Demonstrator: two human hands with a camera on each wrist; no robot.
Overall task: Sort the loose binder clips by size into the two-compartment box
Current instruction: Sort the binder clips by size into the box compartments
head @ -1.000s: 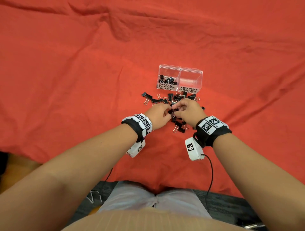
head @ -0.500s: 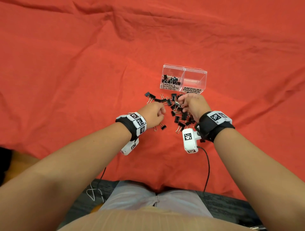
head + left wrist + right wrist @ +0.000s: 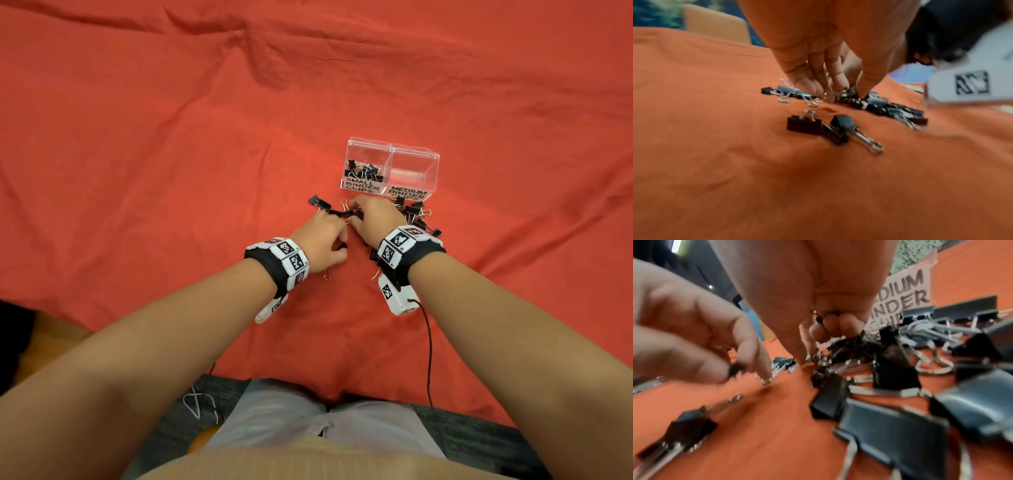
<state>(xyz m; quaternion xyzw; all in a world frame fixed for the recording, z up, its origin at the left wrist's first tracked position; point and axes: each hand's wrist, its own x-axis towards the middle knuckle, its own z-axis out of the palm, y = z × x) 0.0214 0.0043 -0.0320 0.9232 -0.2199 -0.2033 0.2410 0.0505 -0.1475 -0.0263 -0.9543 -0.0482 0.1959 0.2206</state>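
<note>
The clear two-compartment box (image 3: 415,150) stands on the red cloth. Its left half, labelled SMALL BINDER CLIPS, holds several small black clips (image 3: 363,169); the MEDIUM half looks bare. Loose black clips (image 3: 416,215) lie in a pile in front of it. My left hand (image 3: 342,240) works at the pile's left end and pinches a small black clip (image 3: 735,368) between thumb and fingers. My right hand (image 3: 356,214) is just beside it, its fingers (image 3: 830,328) curled on small clips in the palm and its index tip down among the clips.
Larger clips (image 3: 890,439) lie right of my right hand, close against the MEDIUM label (image 3: 906,293). Two stray clips (image 3: 805,125) sit nearer to me than the left hand. Wrinkled red cloth (image 3: 171,171) stretches all round; its near edge is by my lap.
The hands met over the pile's middle, parted, and now the right hand has come back left beside the left hand at the pile's left end.
</note>
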